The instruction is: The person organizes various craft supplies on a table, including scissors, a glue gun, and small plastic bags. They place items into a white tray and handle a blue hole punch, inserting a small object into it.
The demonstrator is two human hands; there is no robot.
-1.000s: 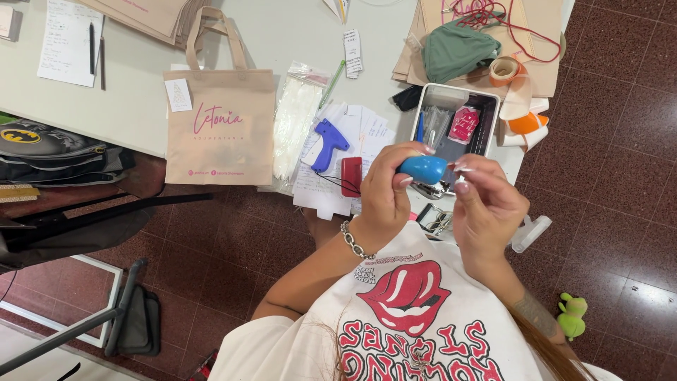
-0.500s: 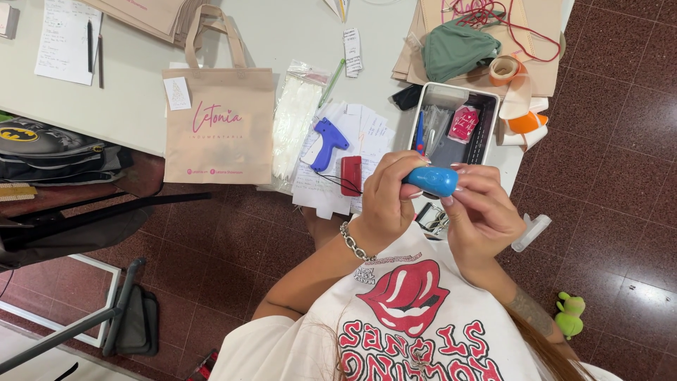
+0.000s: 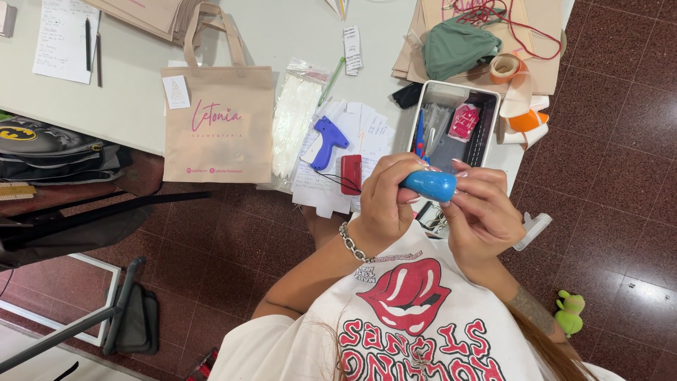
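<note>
Head camera, looking straight down: a person in a white printed T-shirt (image 3: 416, 331) is holding a small blue oval object (image 3: 430, 185) between both hands just right of the frame's centre, at the near edge of a pale work table (image 3: 127, 99). The left hand (image 3: 384, 194), a chain bracelet (image 3: 350, 242) at its wrist, is wrapping its fingers around the object's left end. The right hand (image 3: 483, 212) is closing its fingertips on the right end and underside. Compared with a second ago, the blue object is sitting higher and more fully exposed between the hands, turned flat toward the camera, which suggests it is being rotated or worked open rather than put down.

Behind the hands, in the upper middle of the frame, a blue tagging gun (image 3: 326, 140) is lying on white paper tags (image 3: 352, 141) beside a red rectangular case (image 3: 351, 174). A white tray (image 3: 486, 137) is standing just above the hands, holding small tools. A beige tote bag (image 3: 218, 120) is lying at upper left of centre, and a green cloth (image 3: 458, 46) and tape rolls (image 3: 508, 67) are resting at upper right.
</note>
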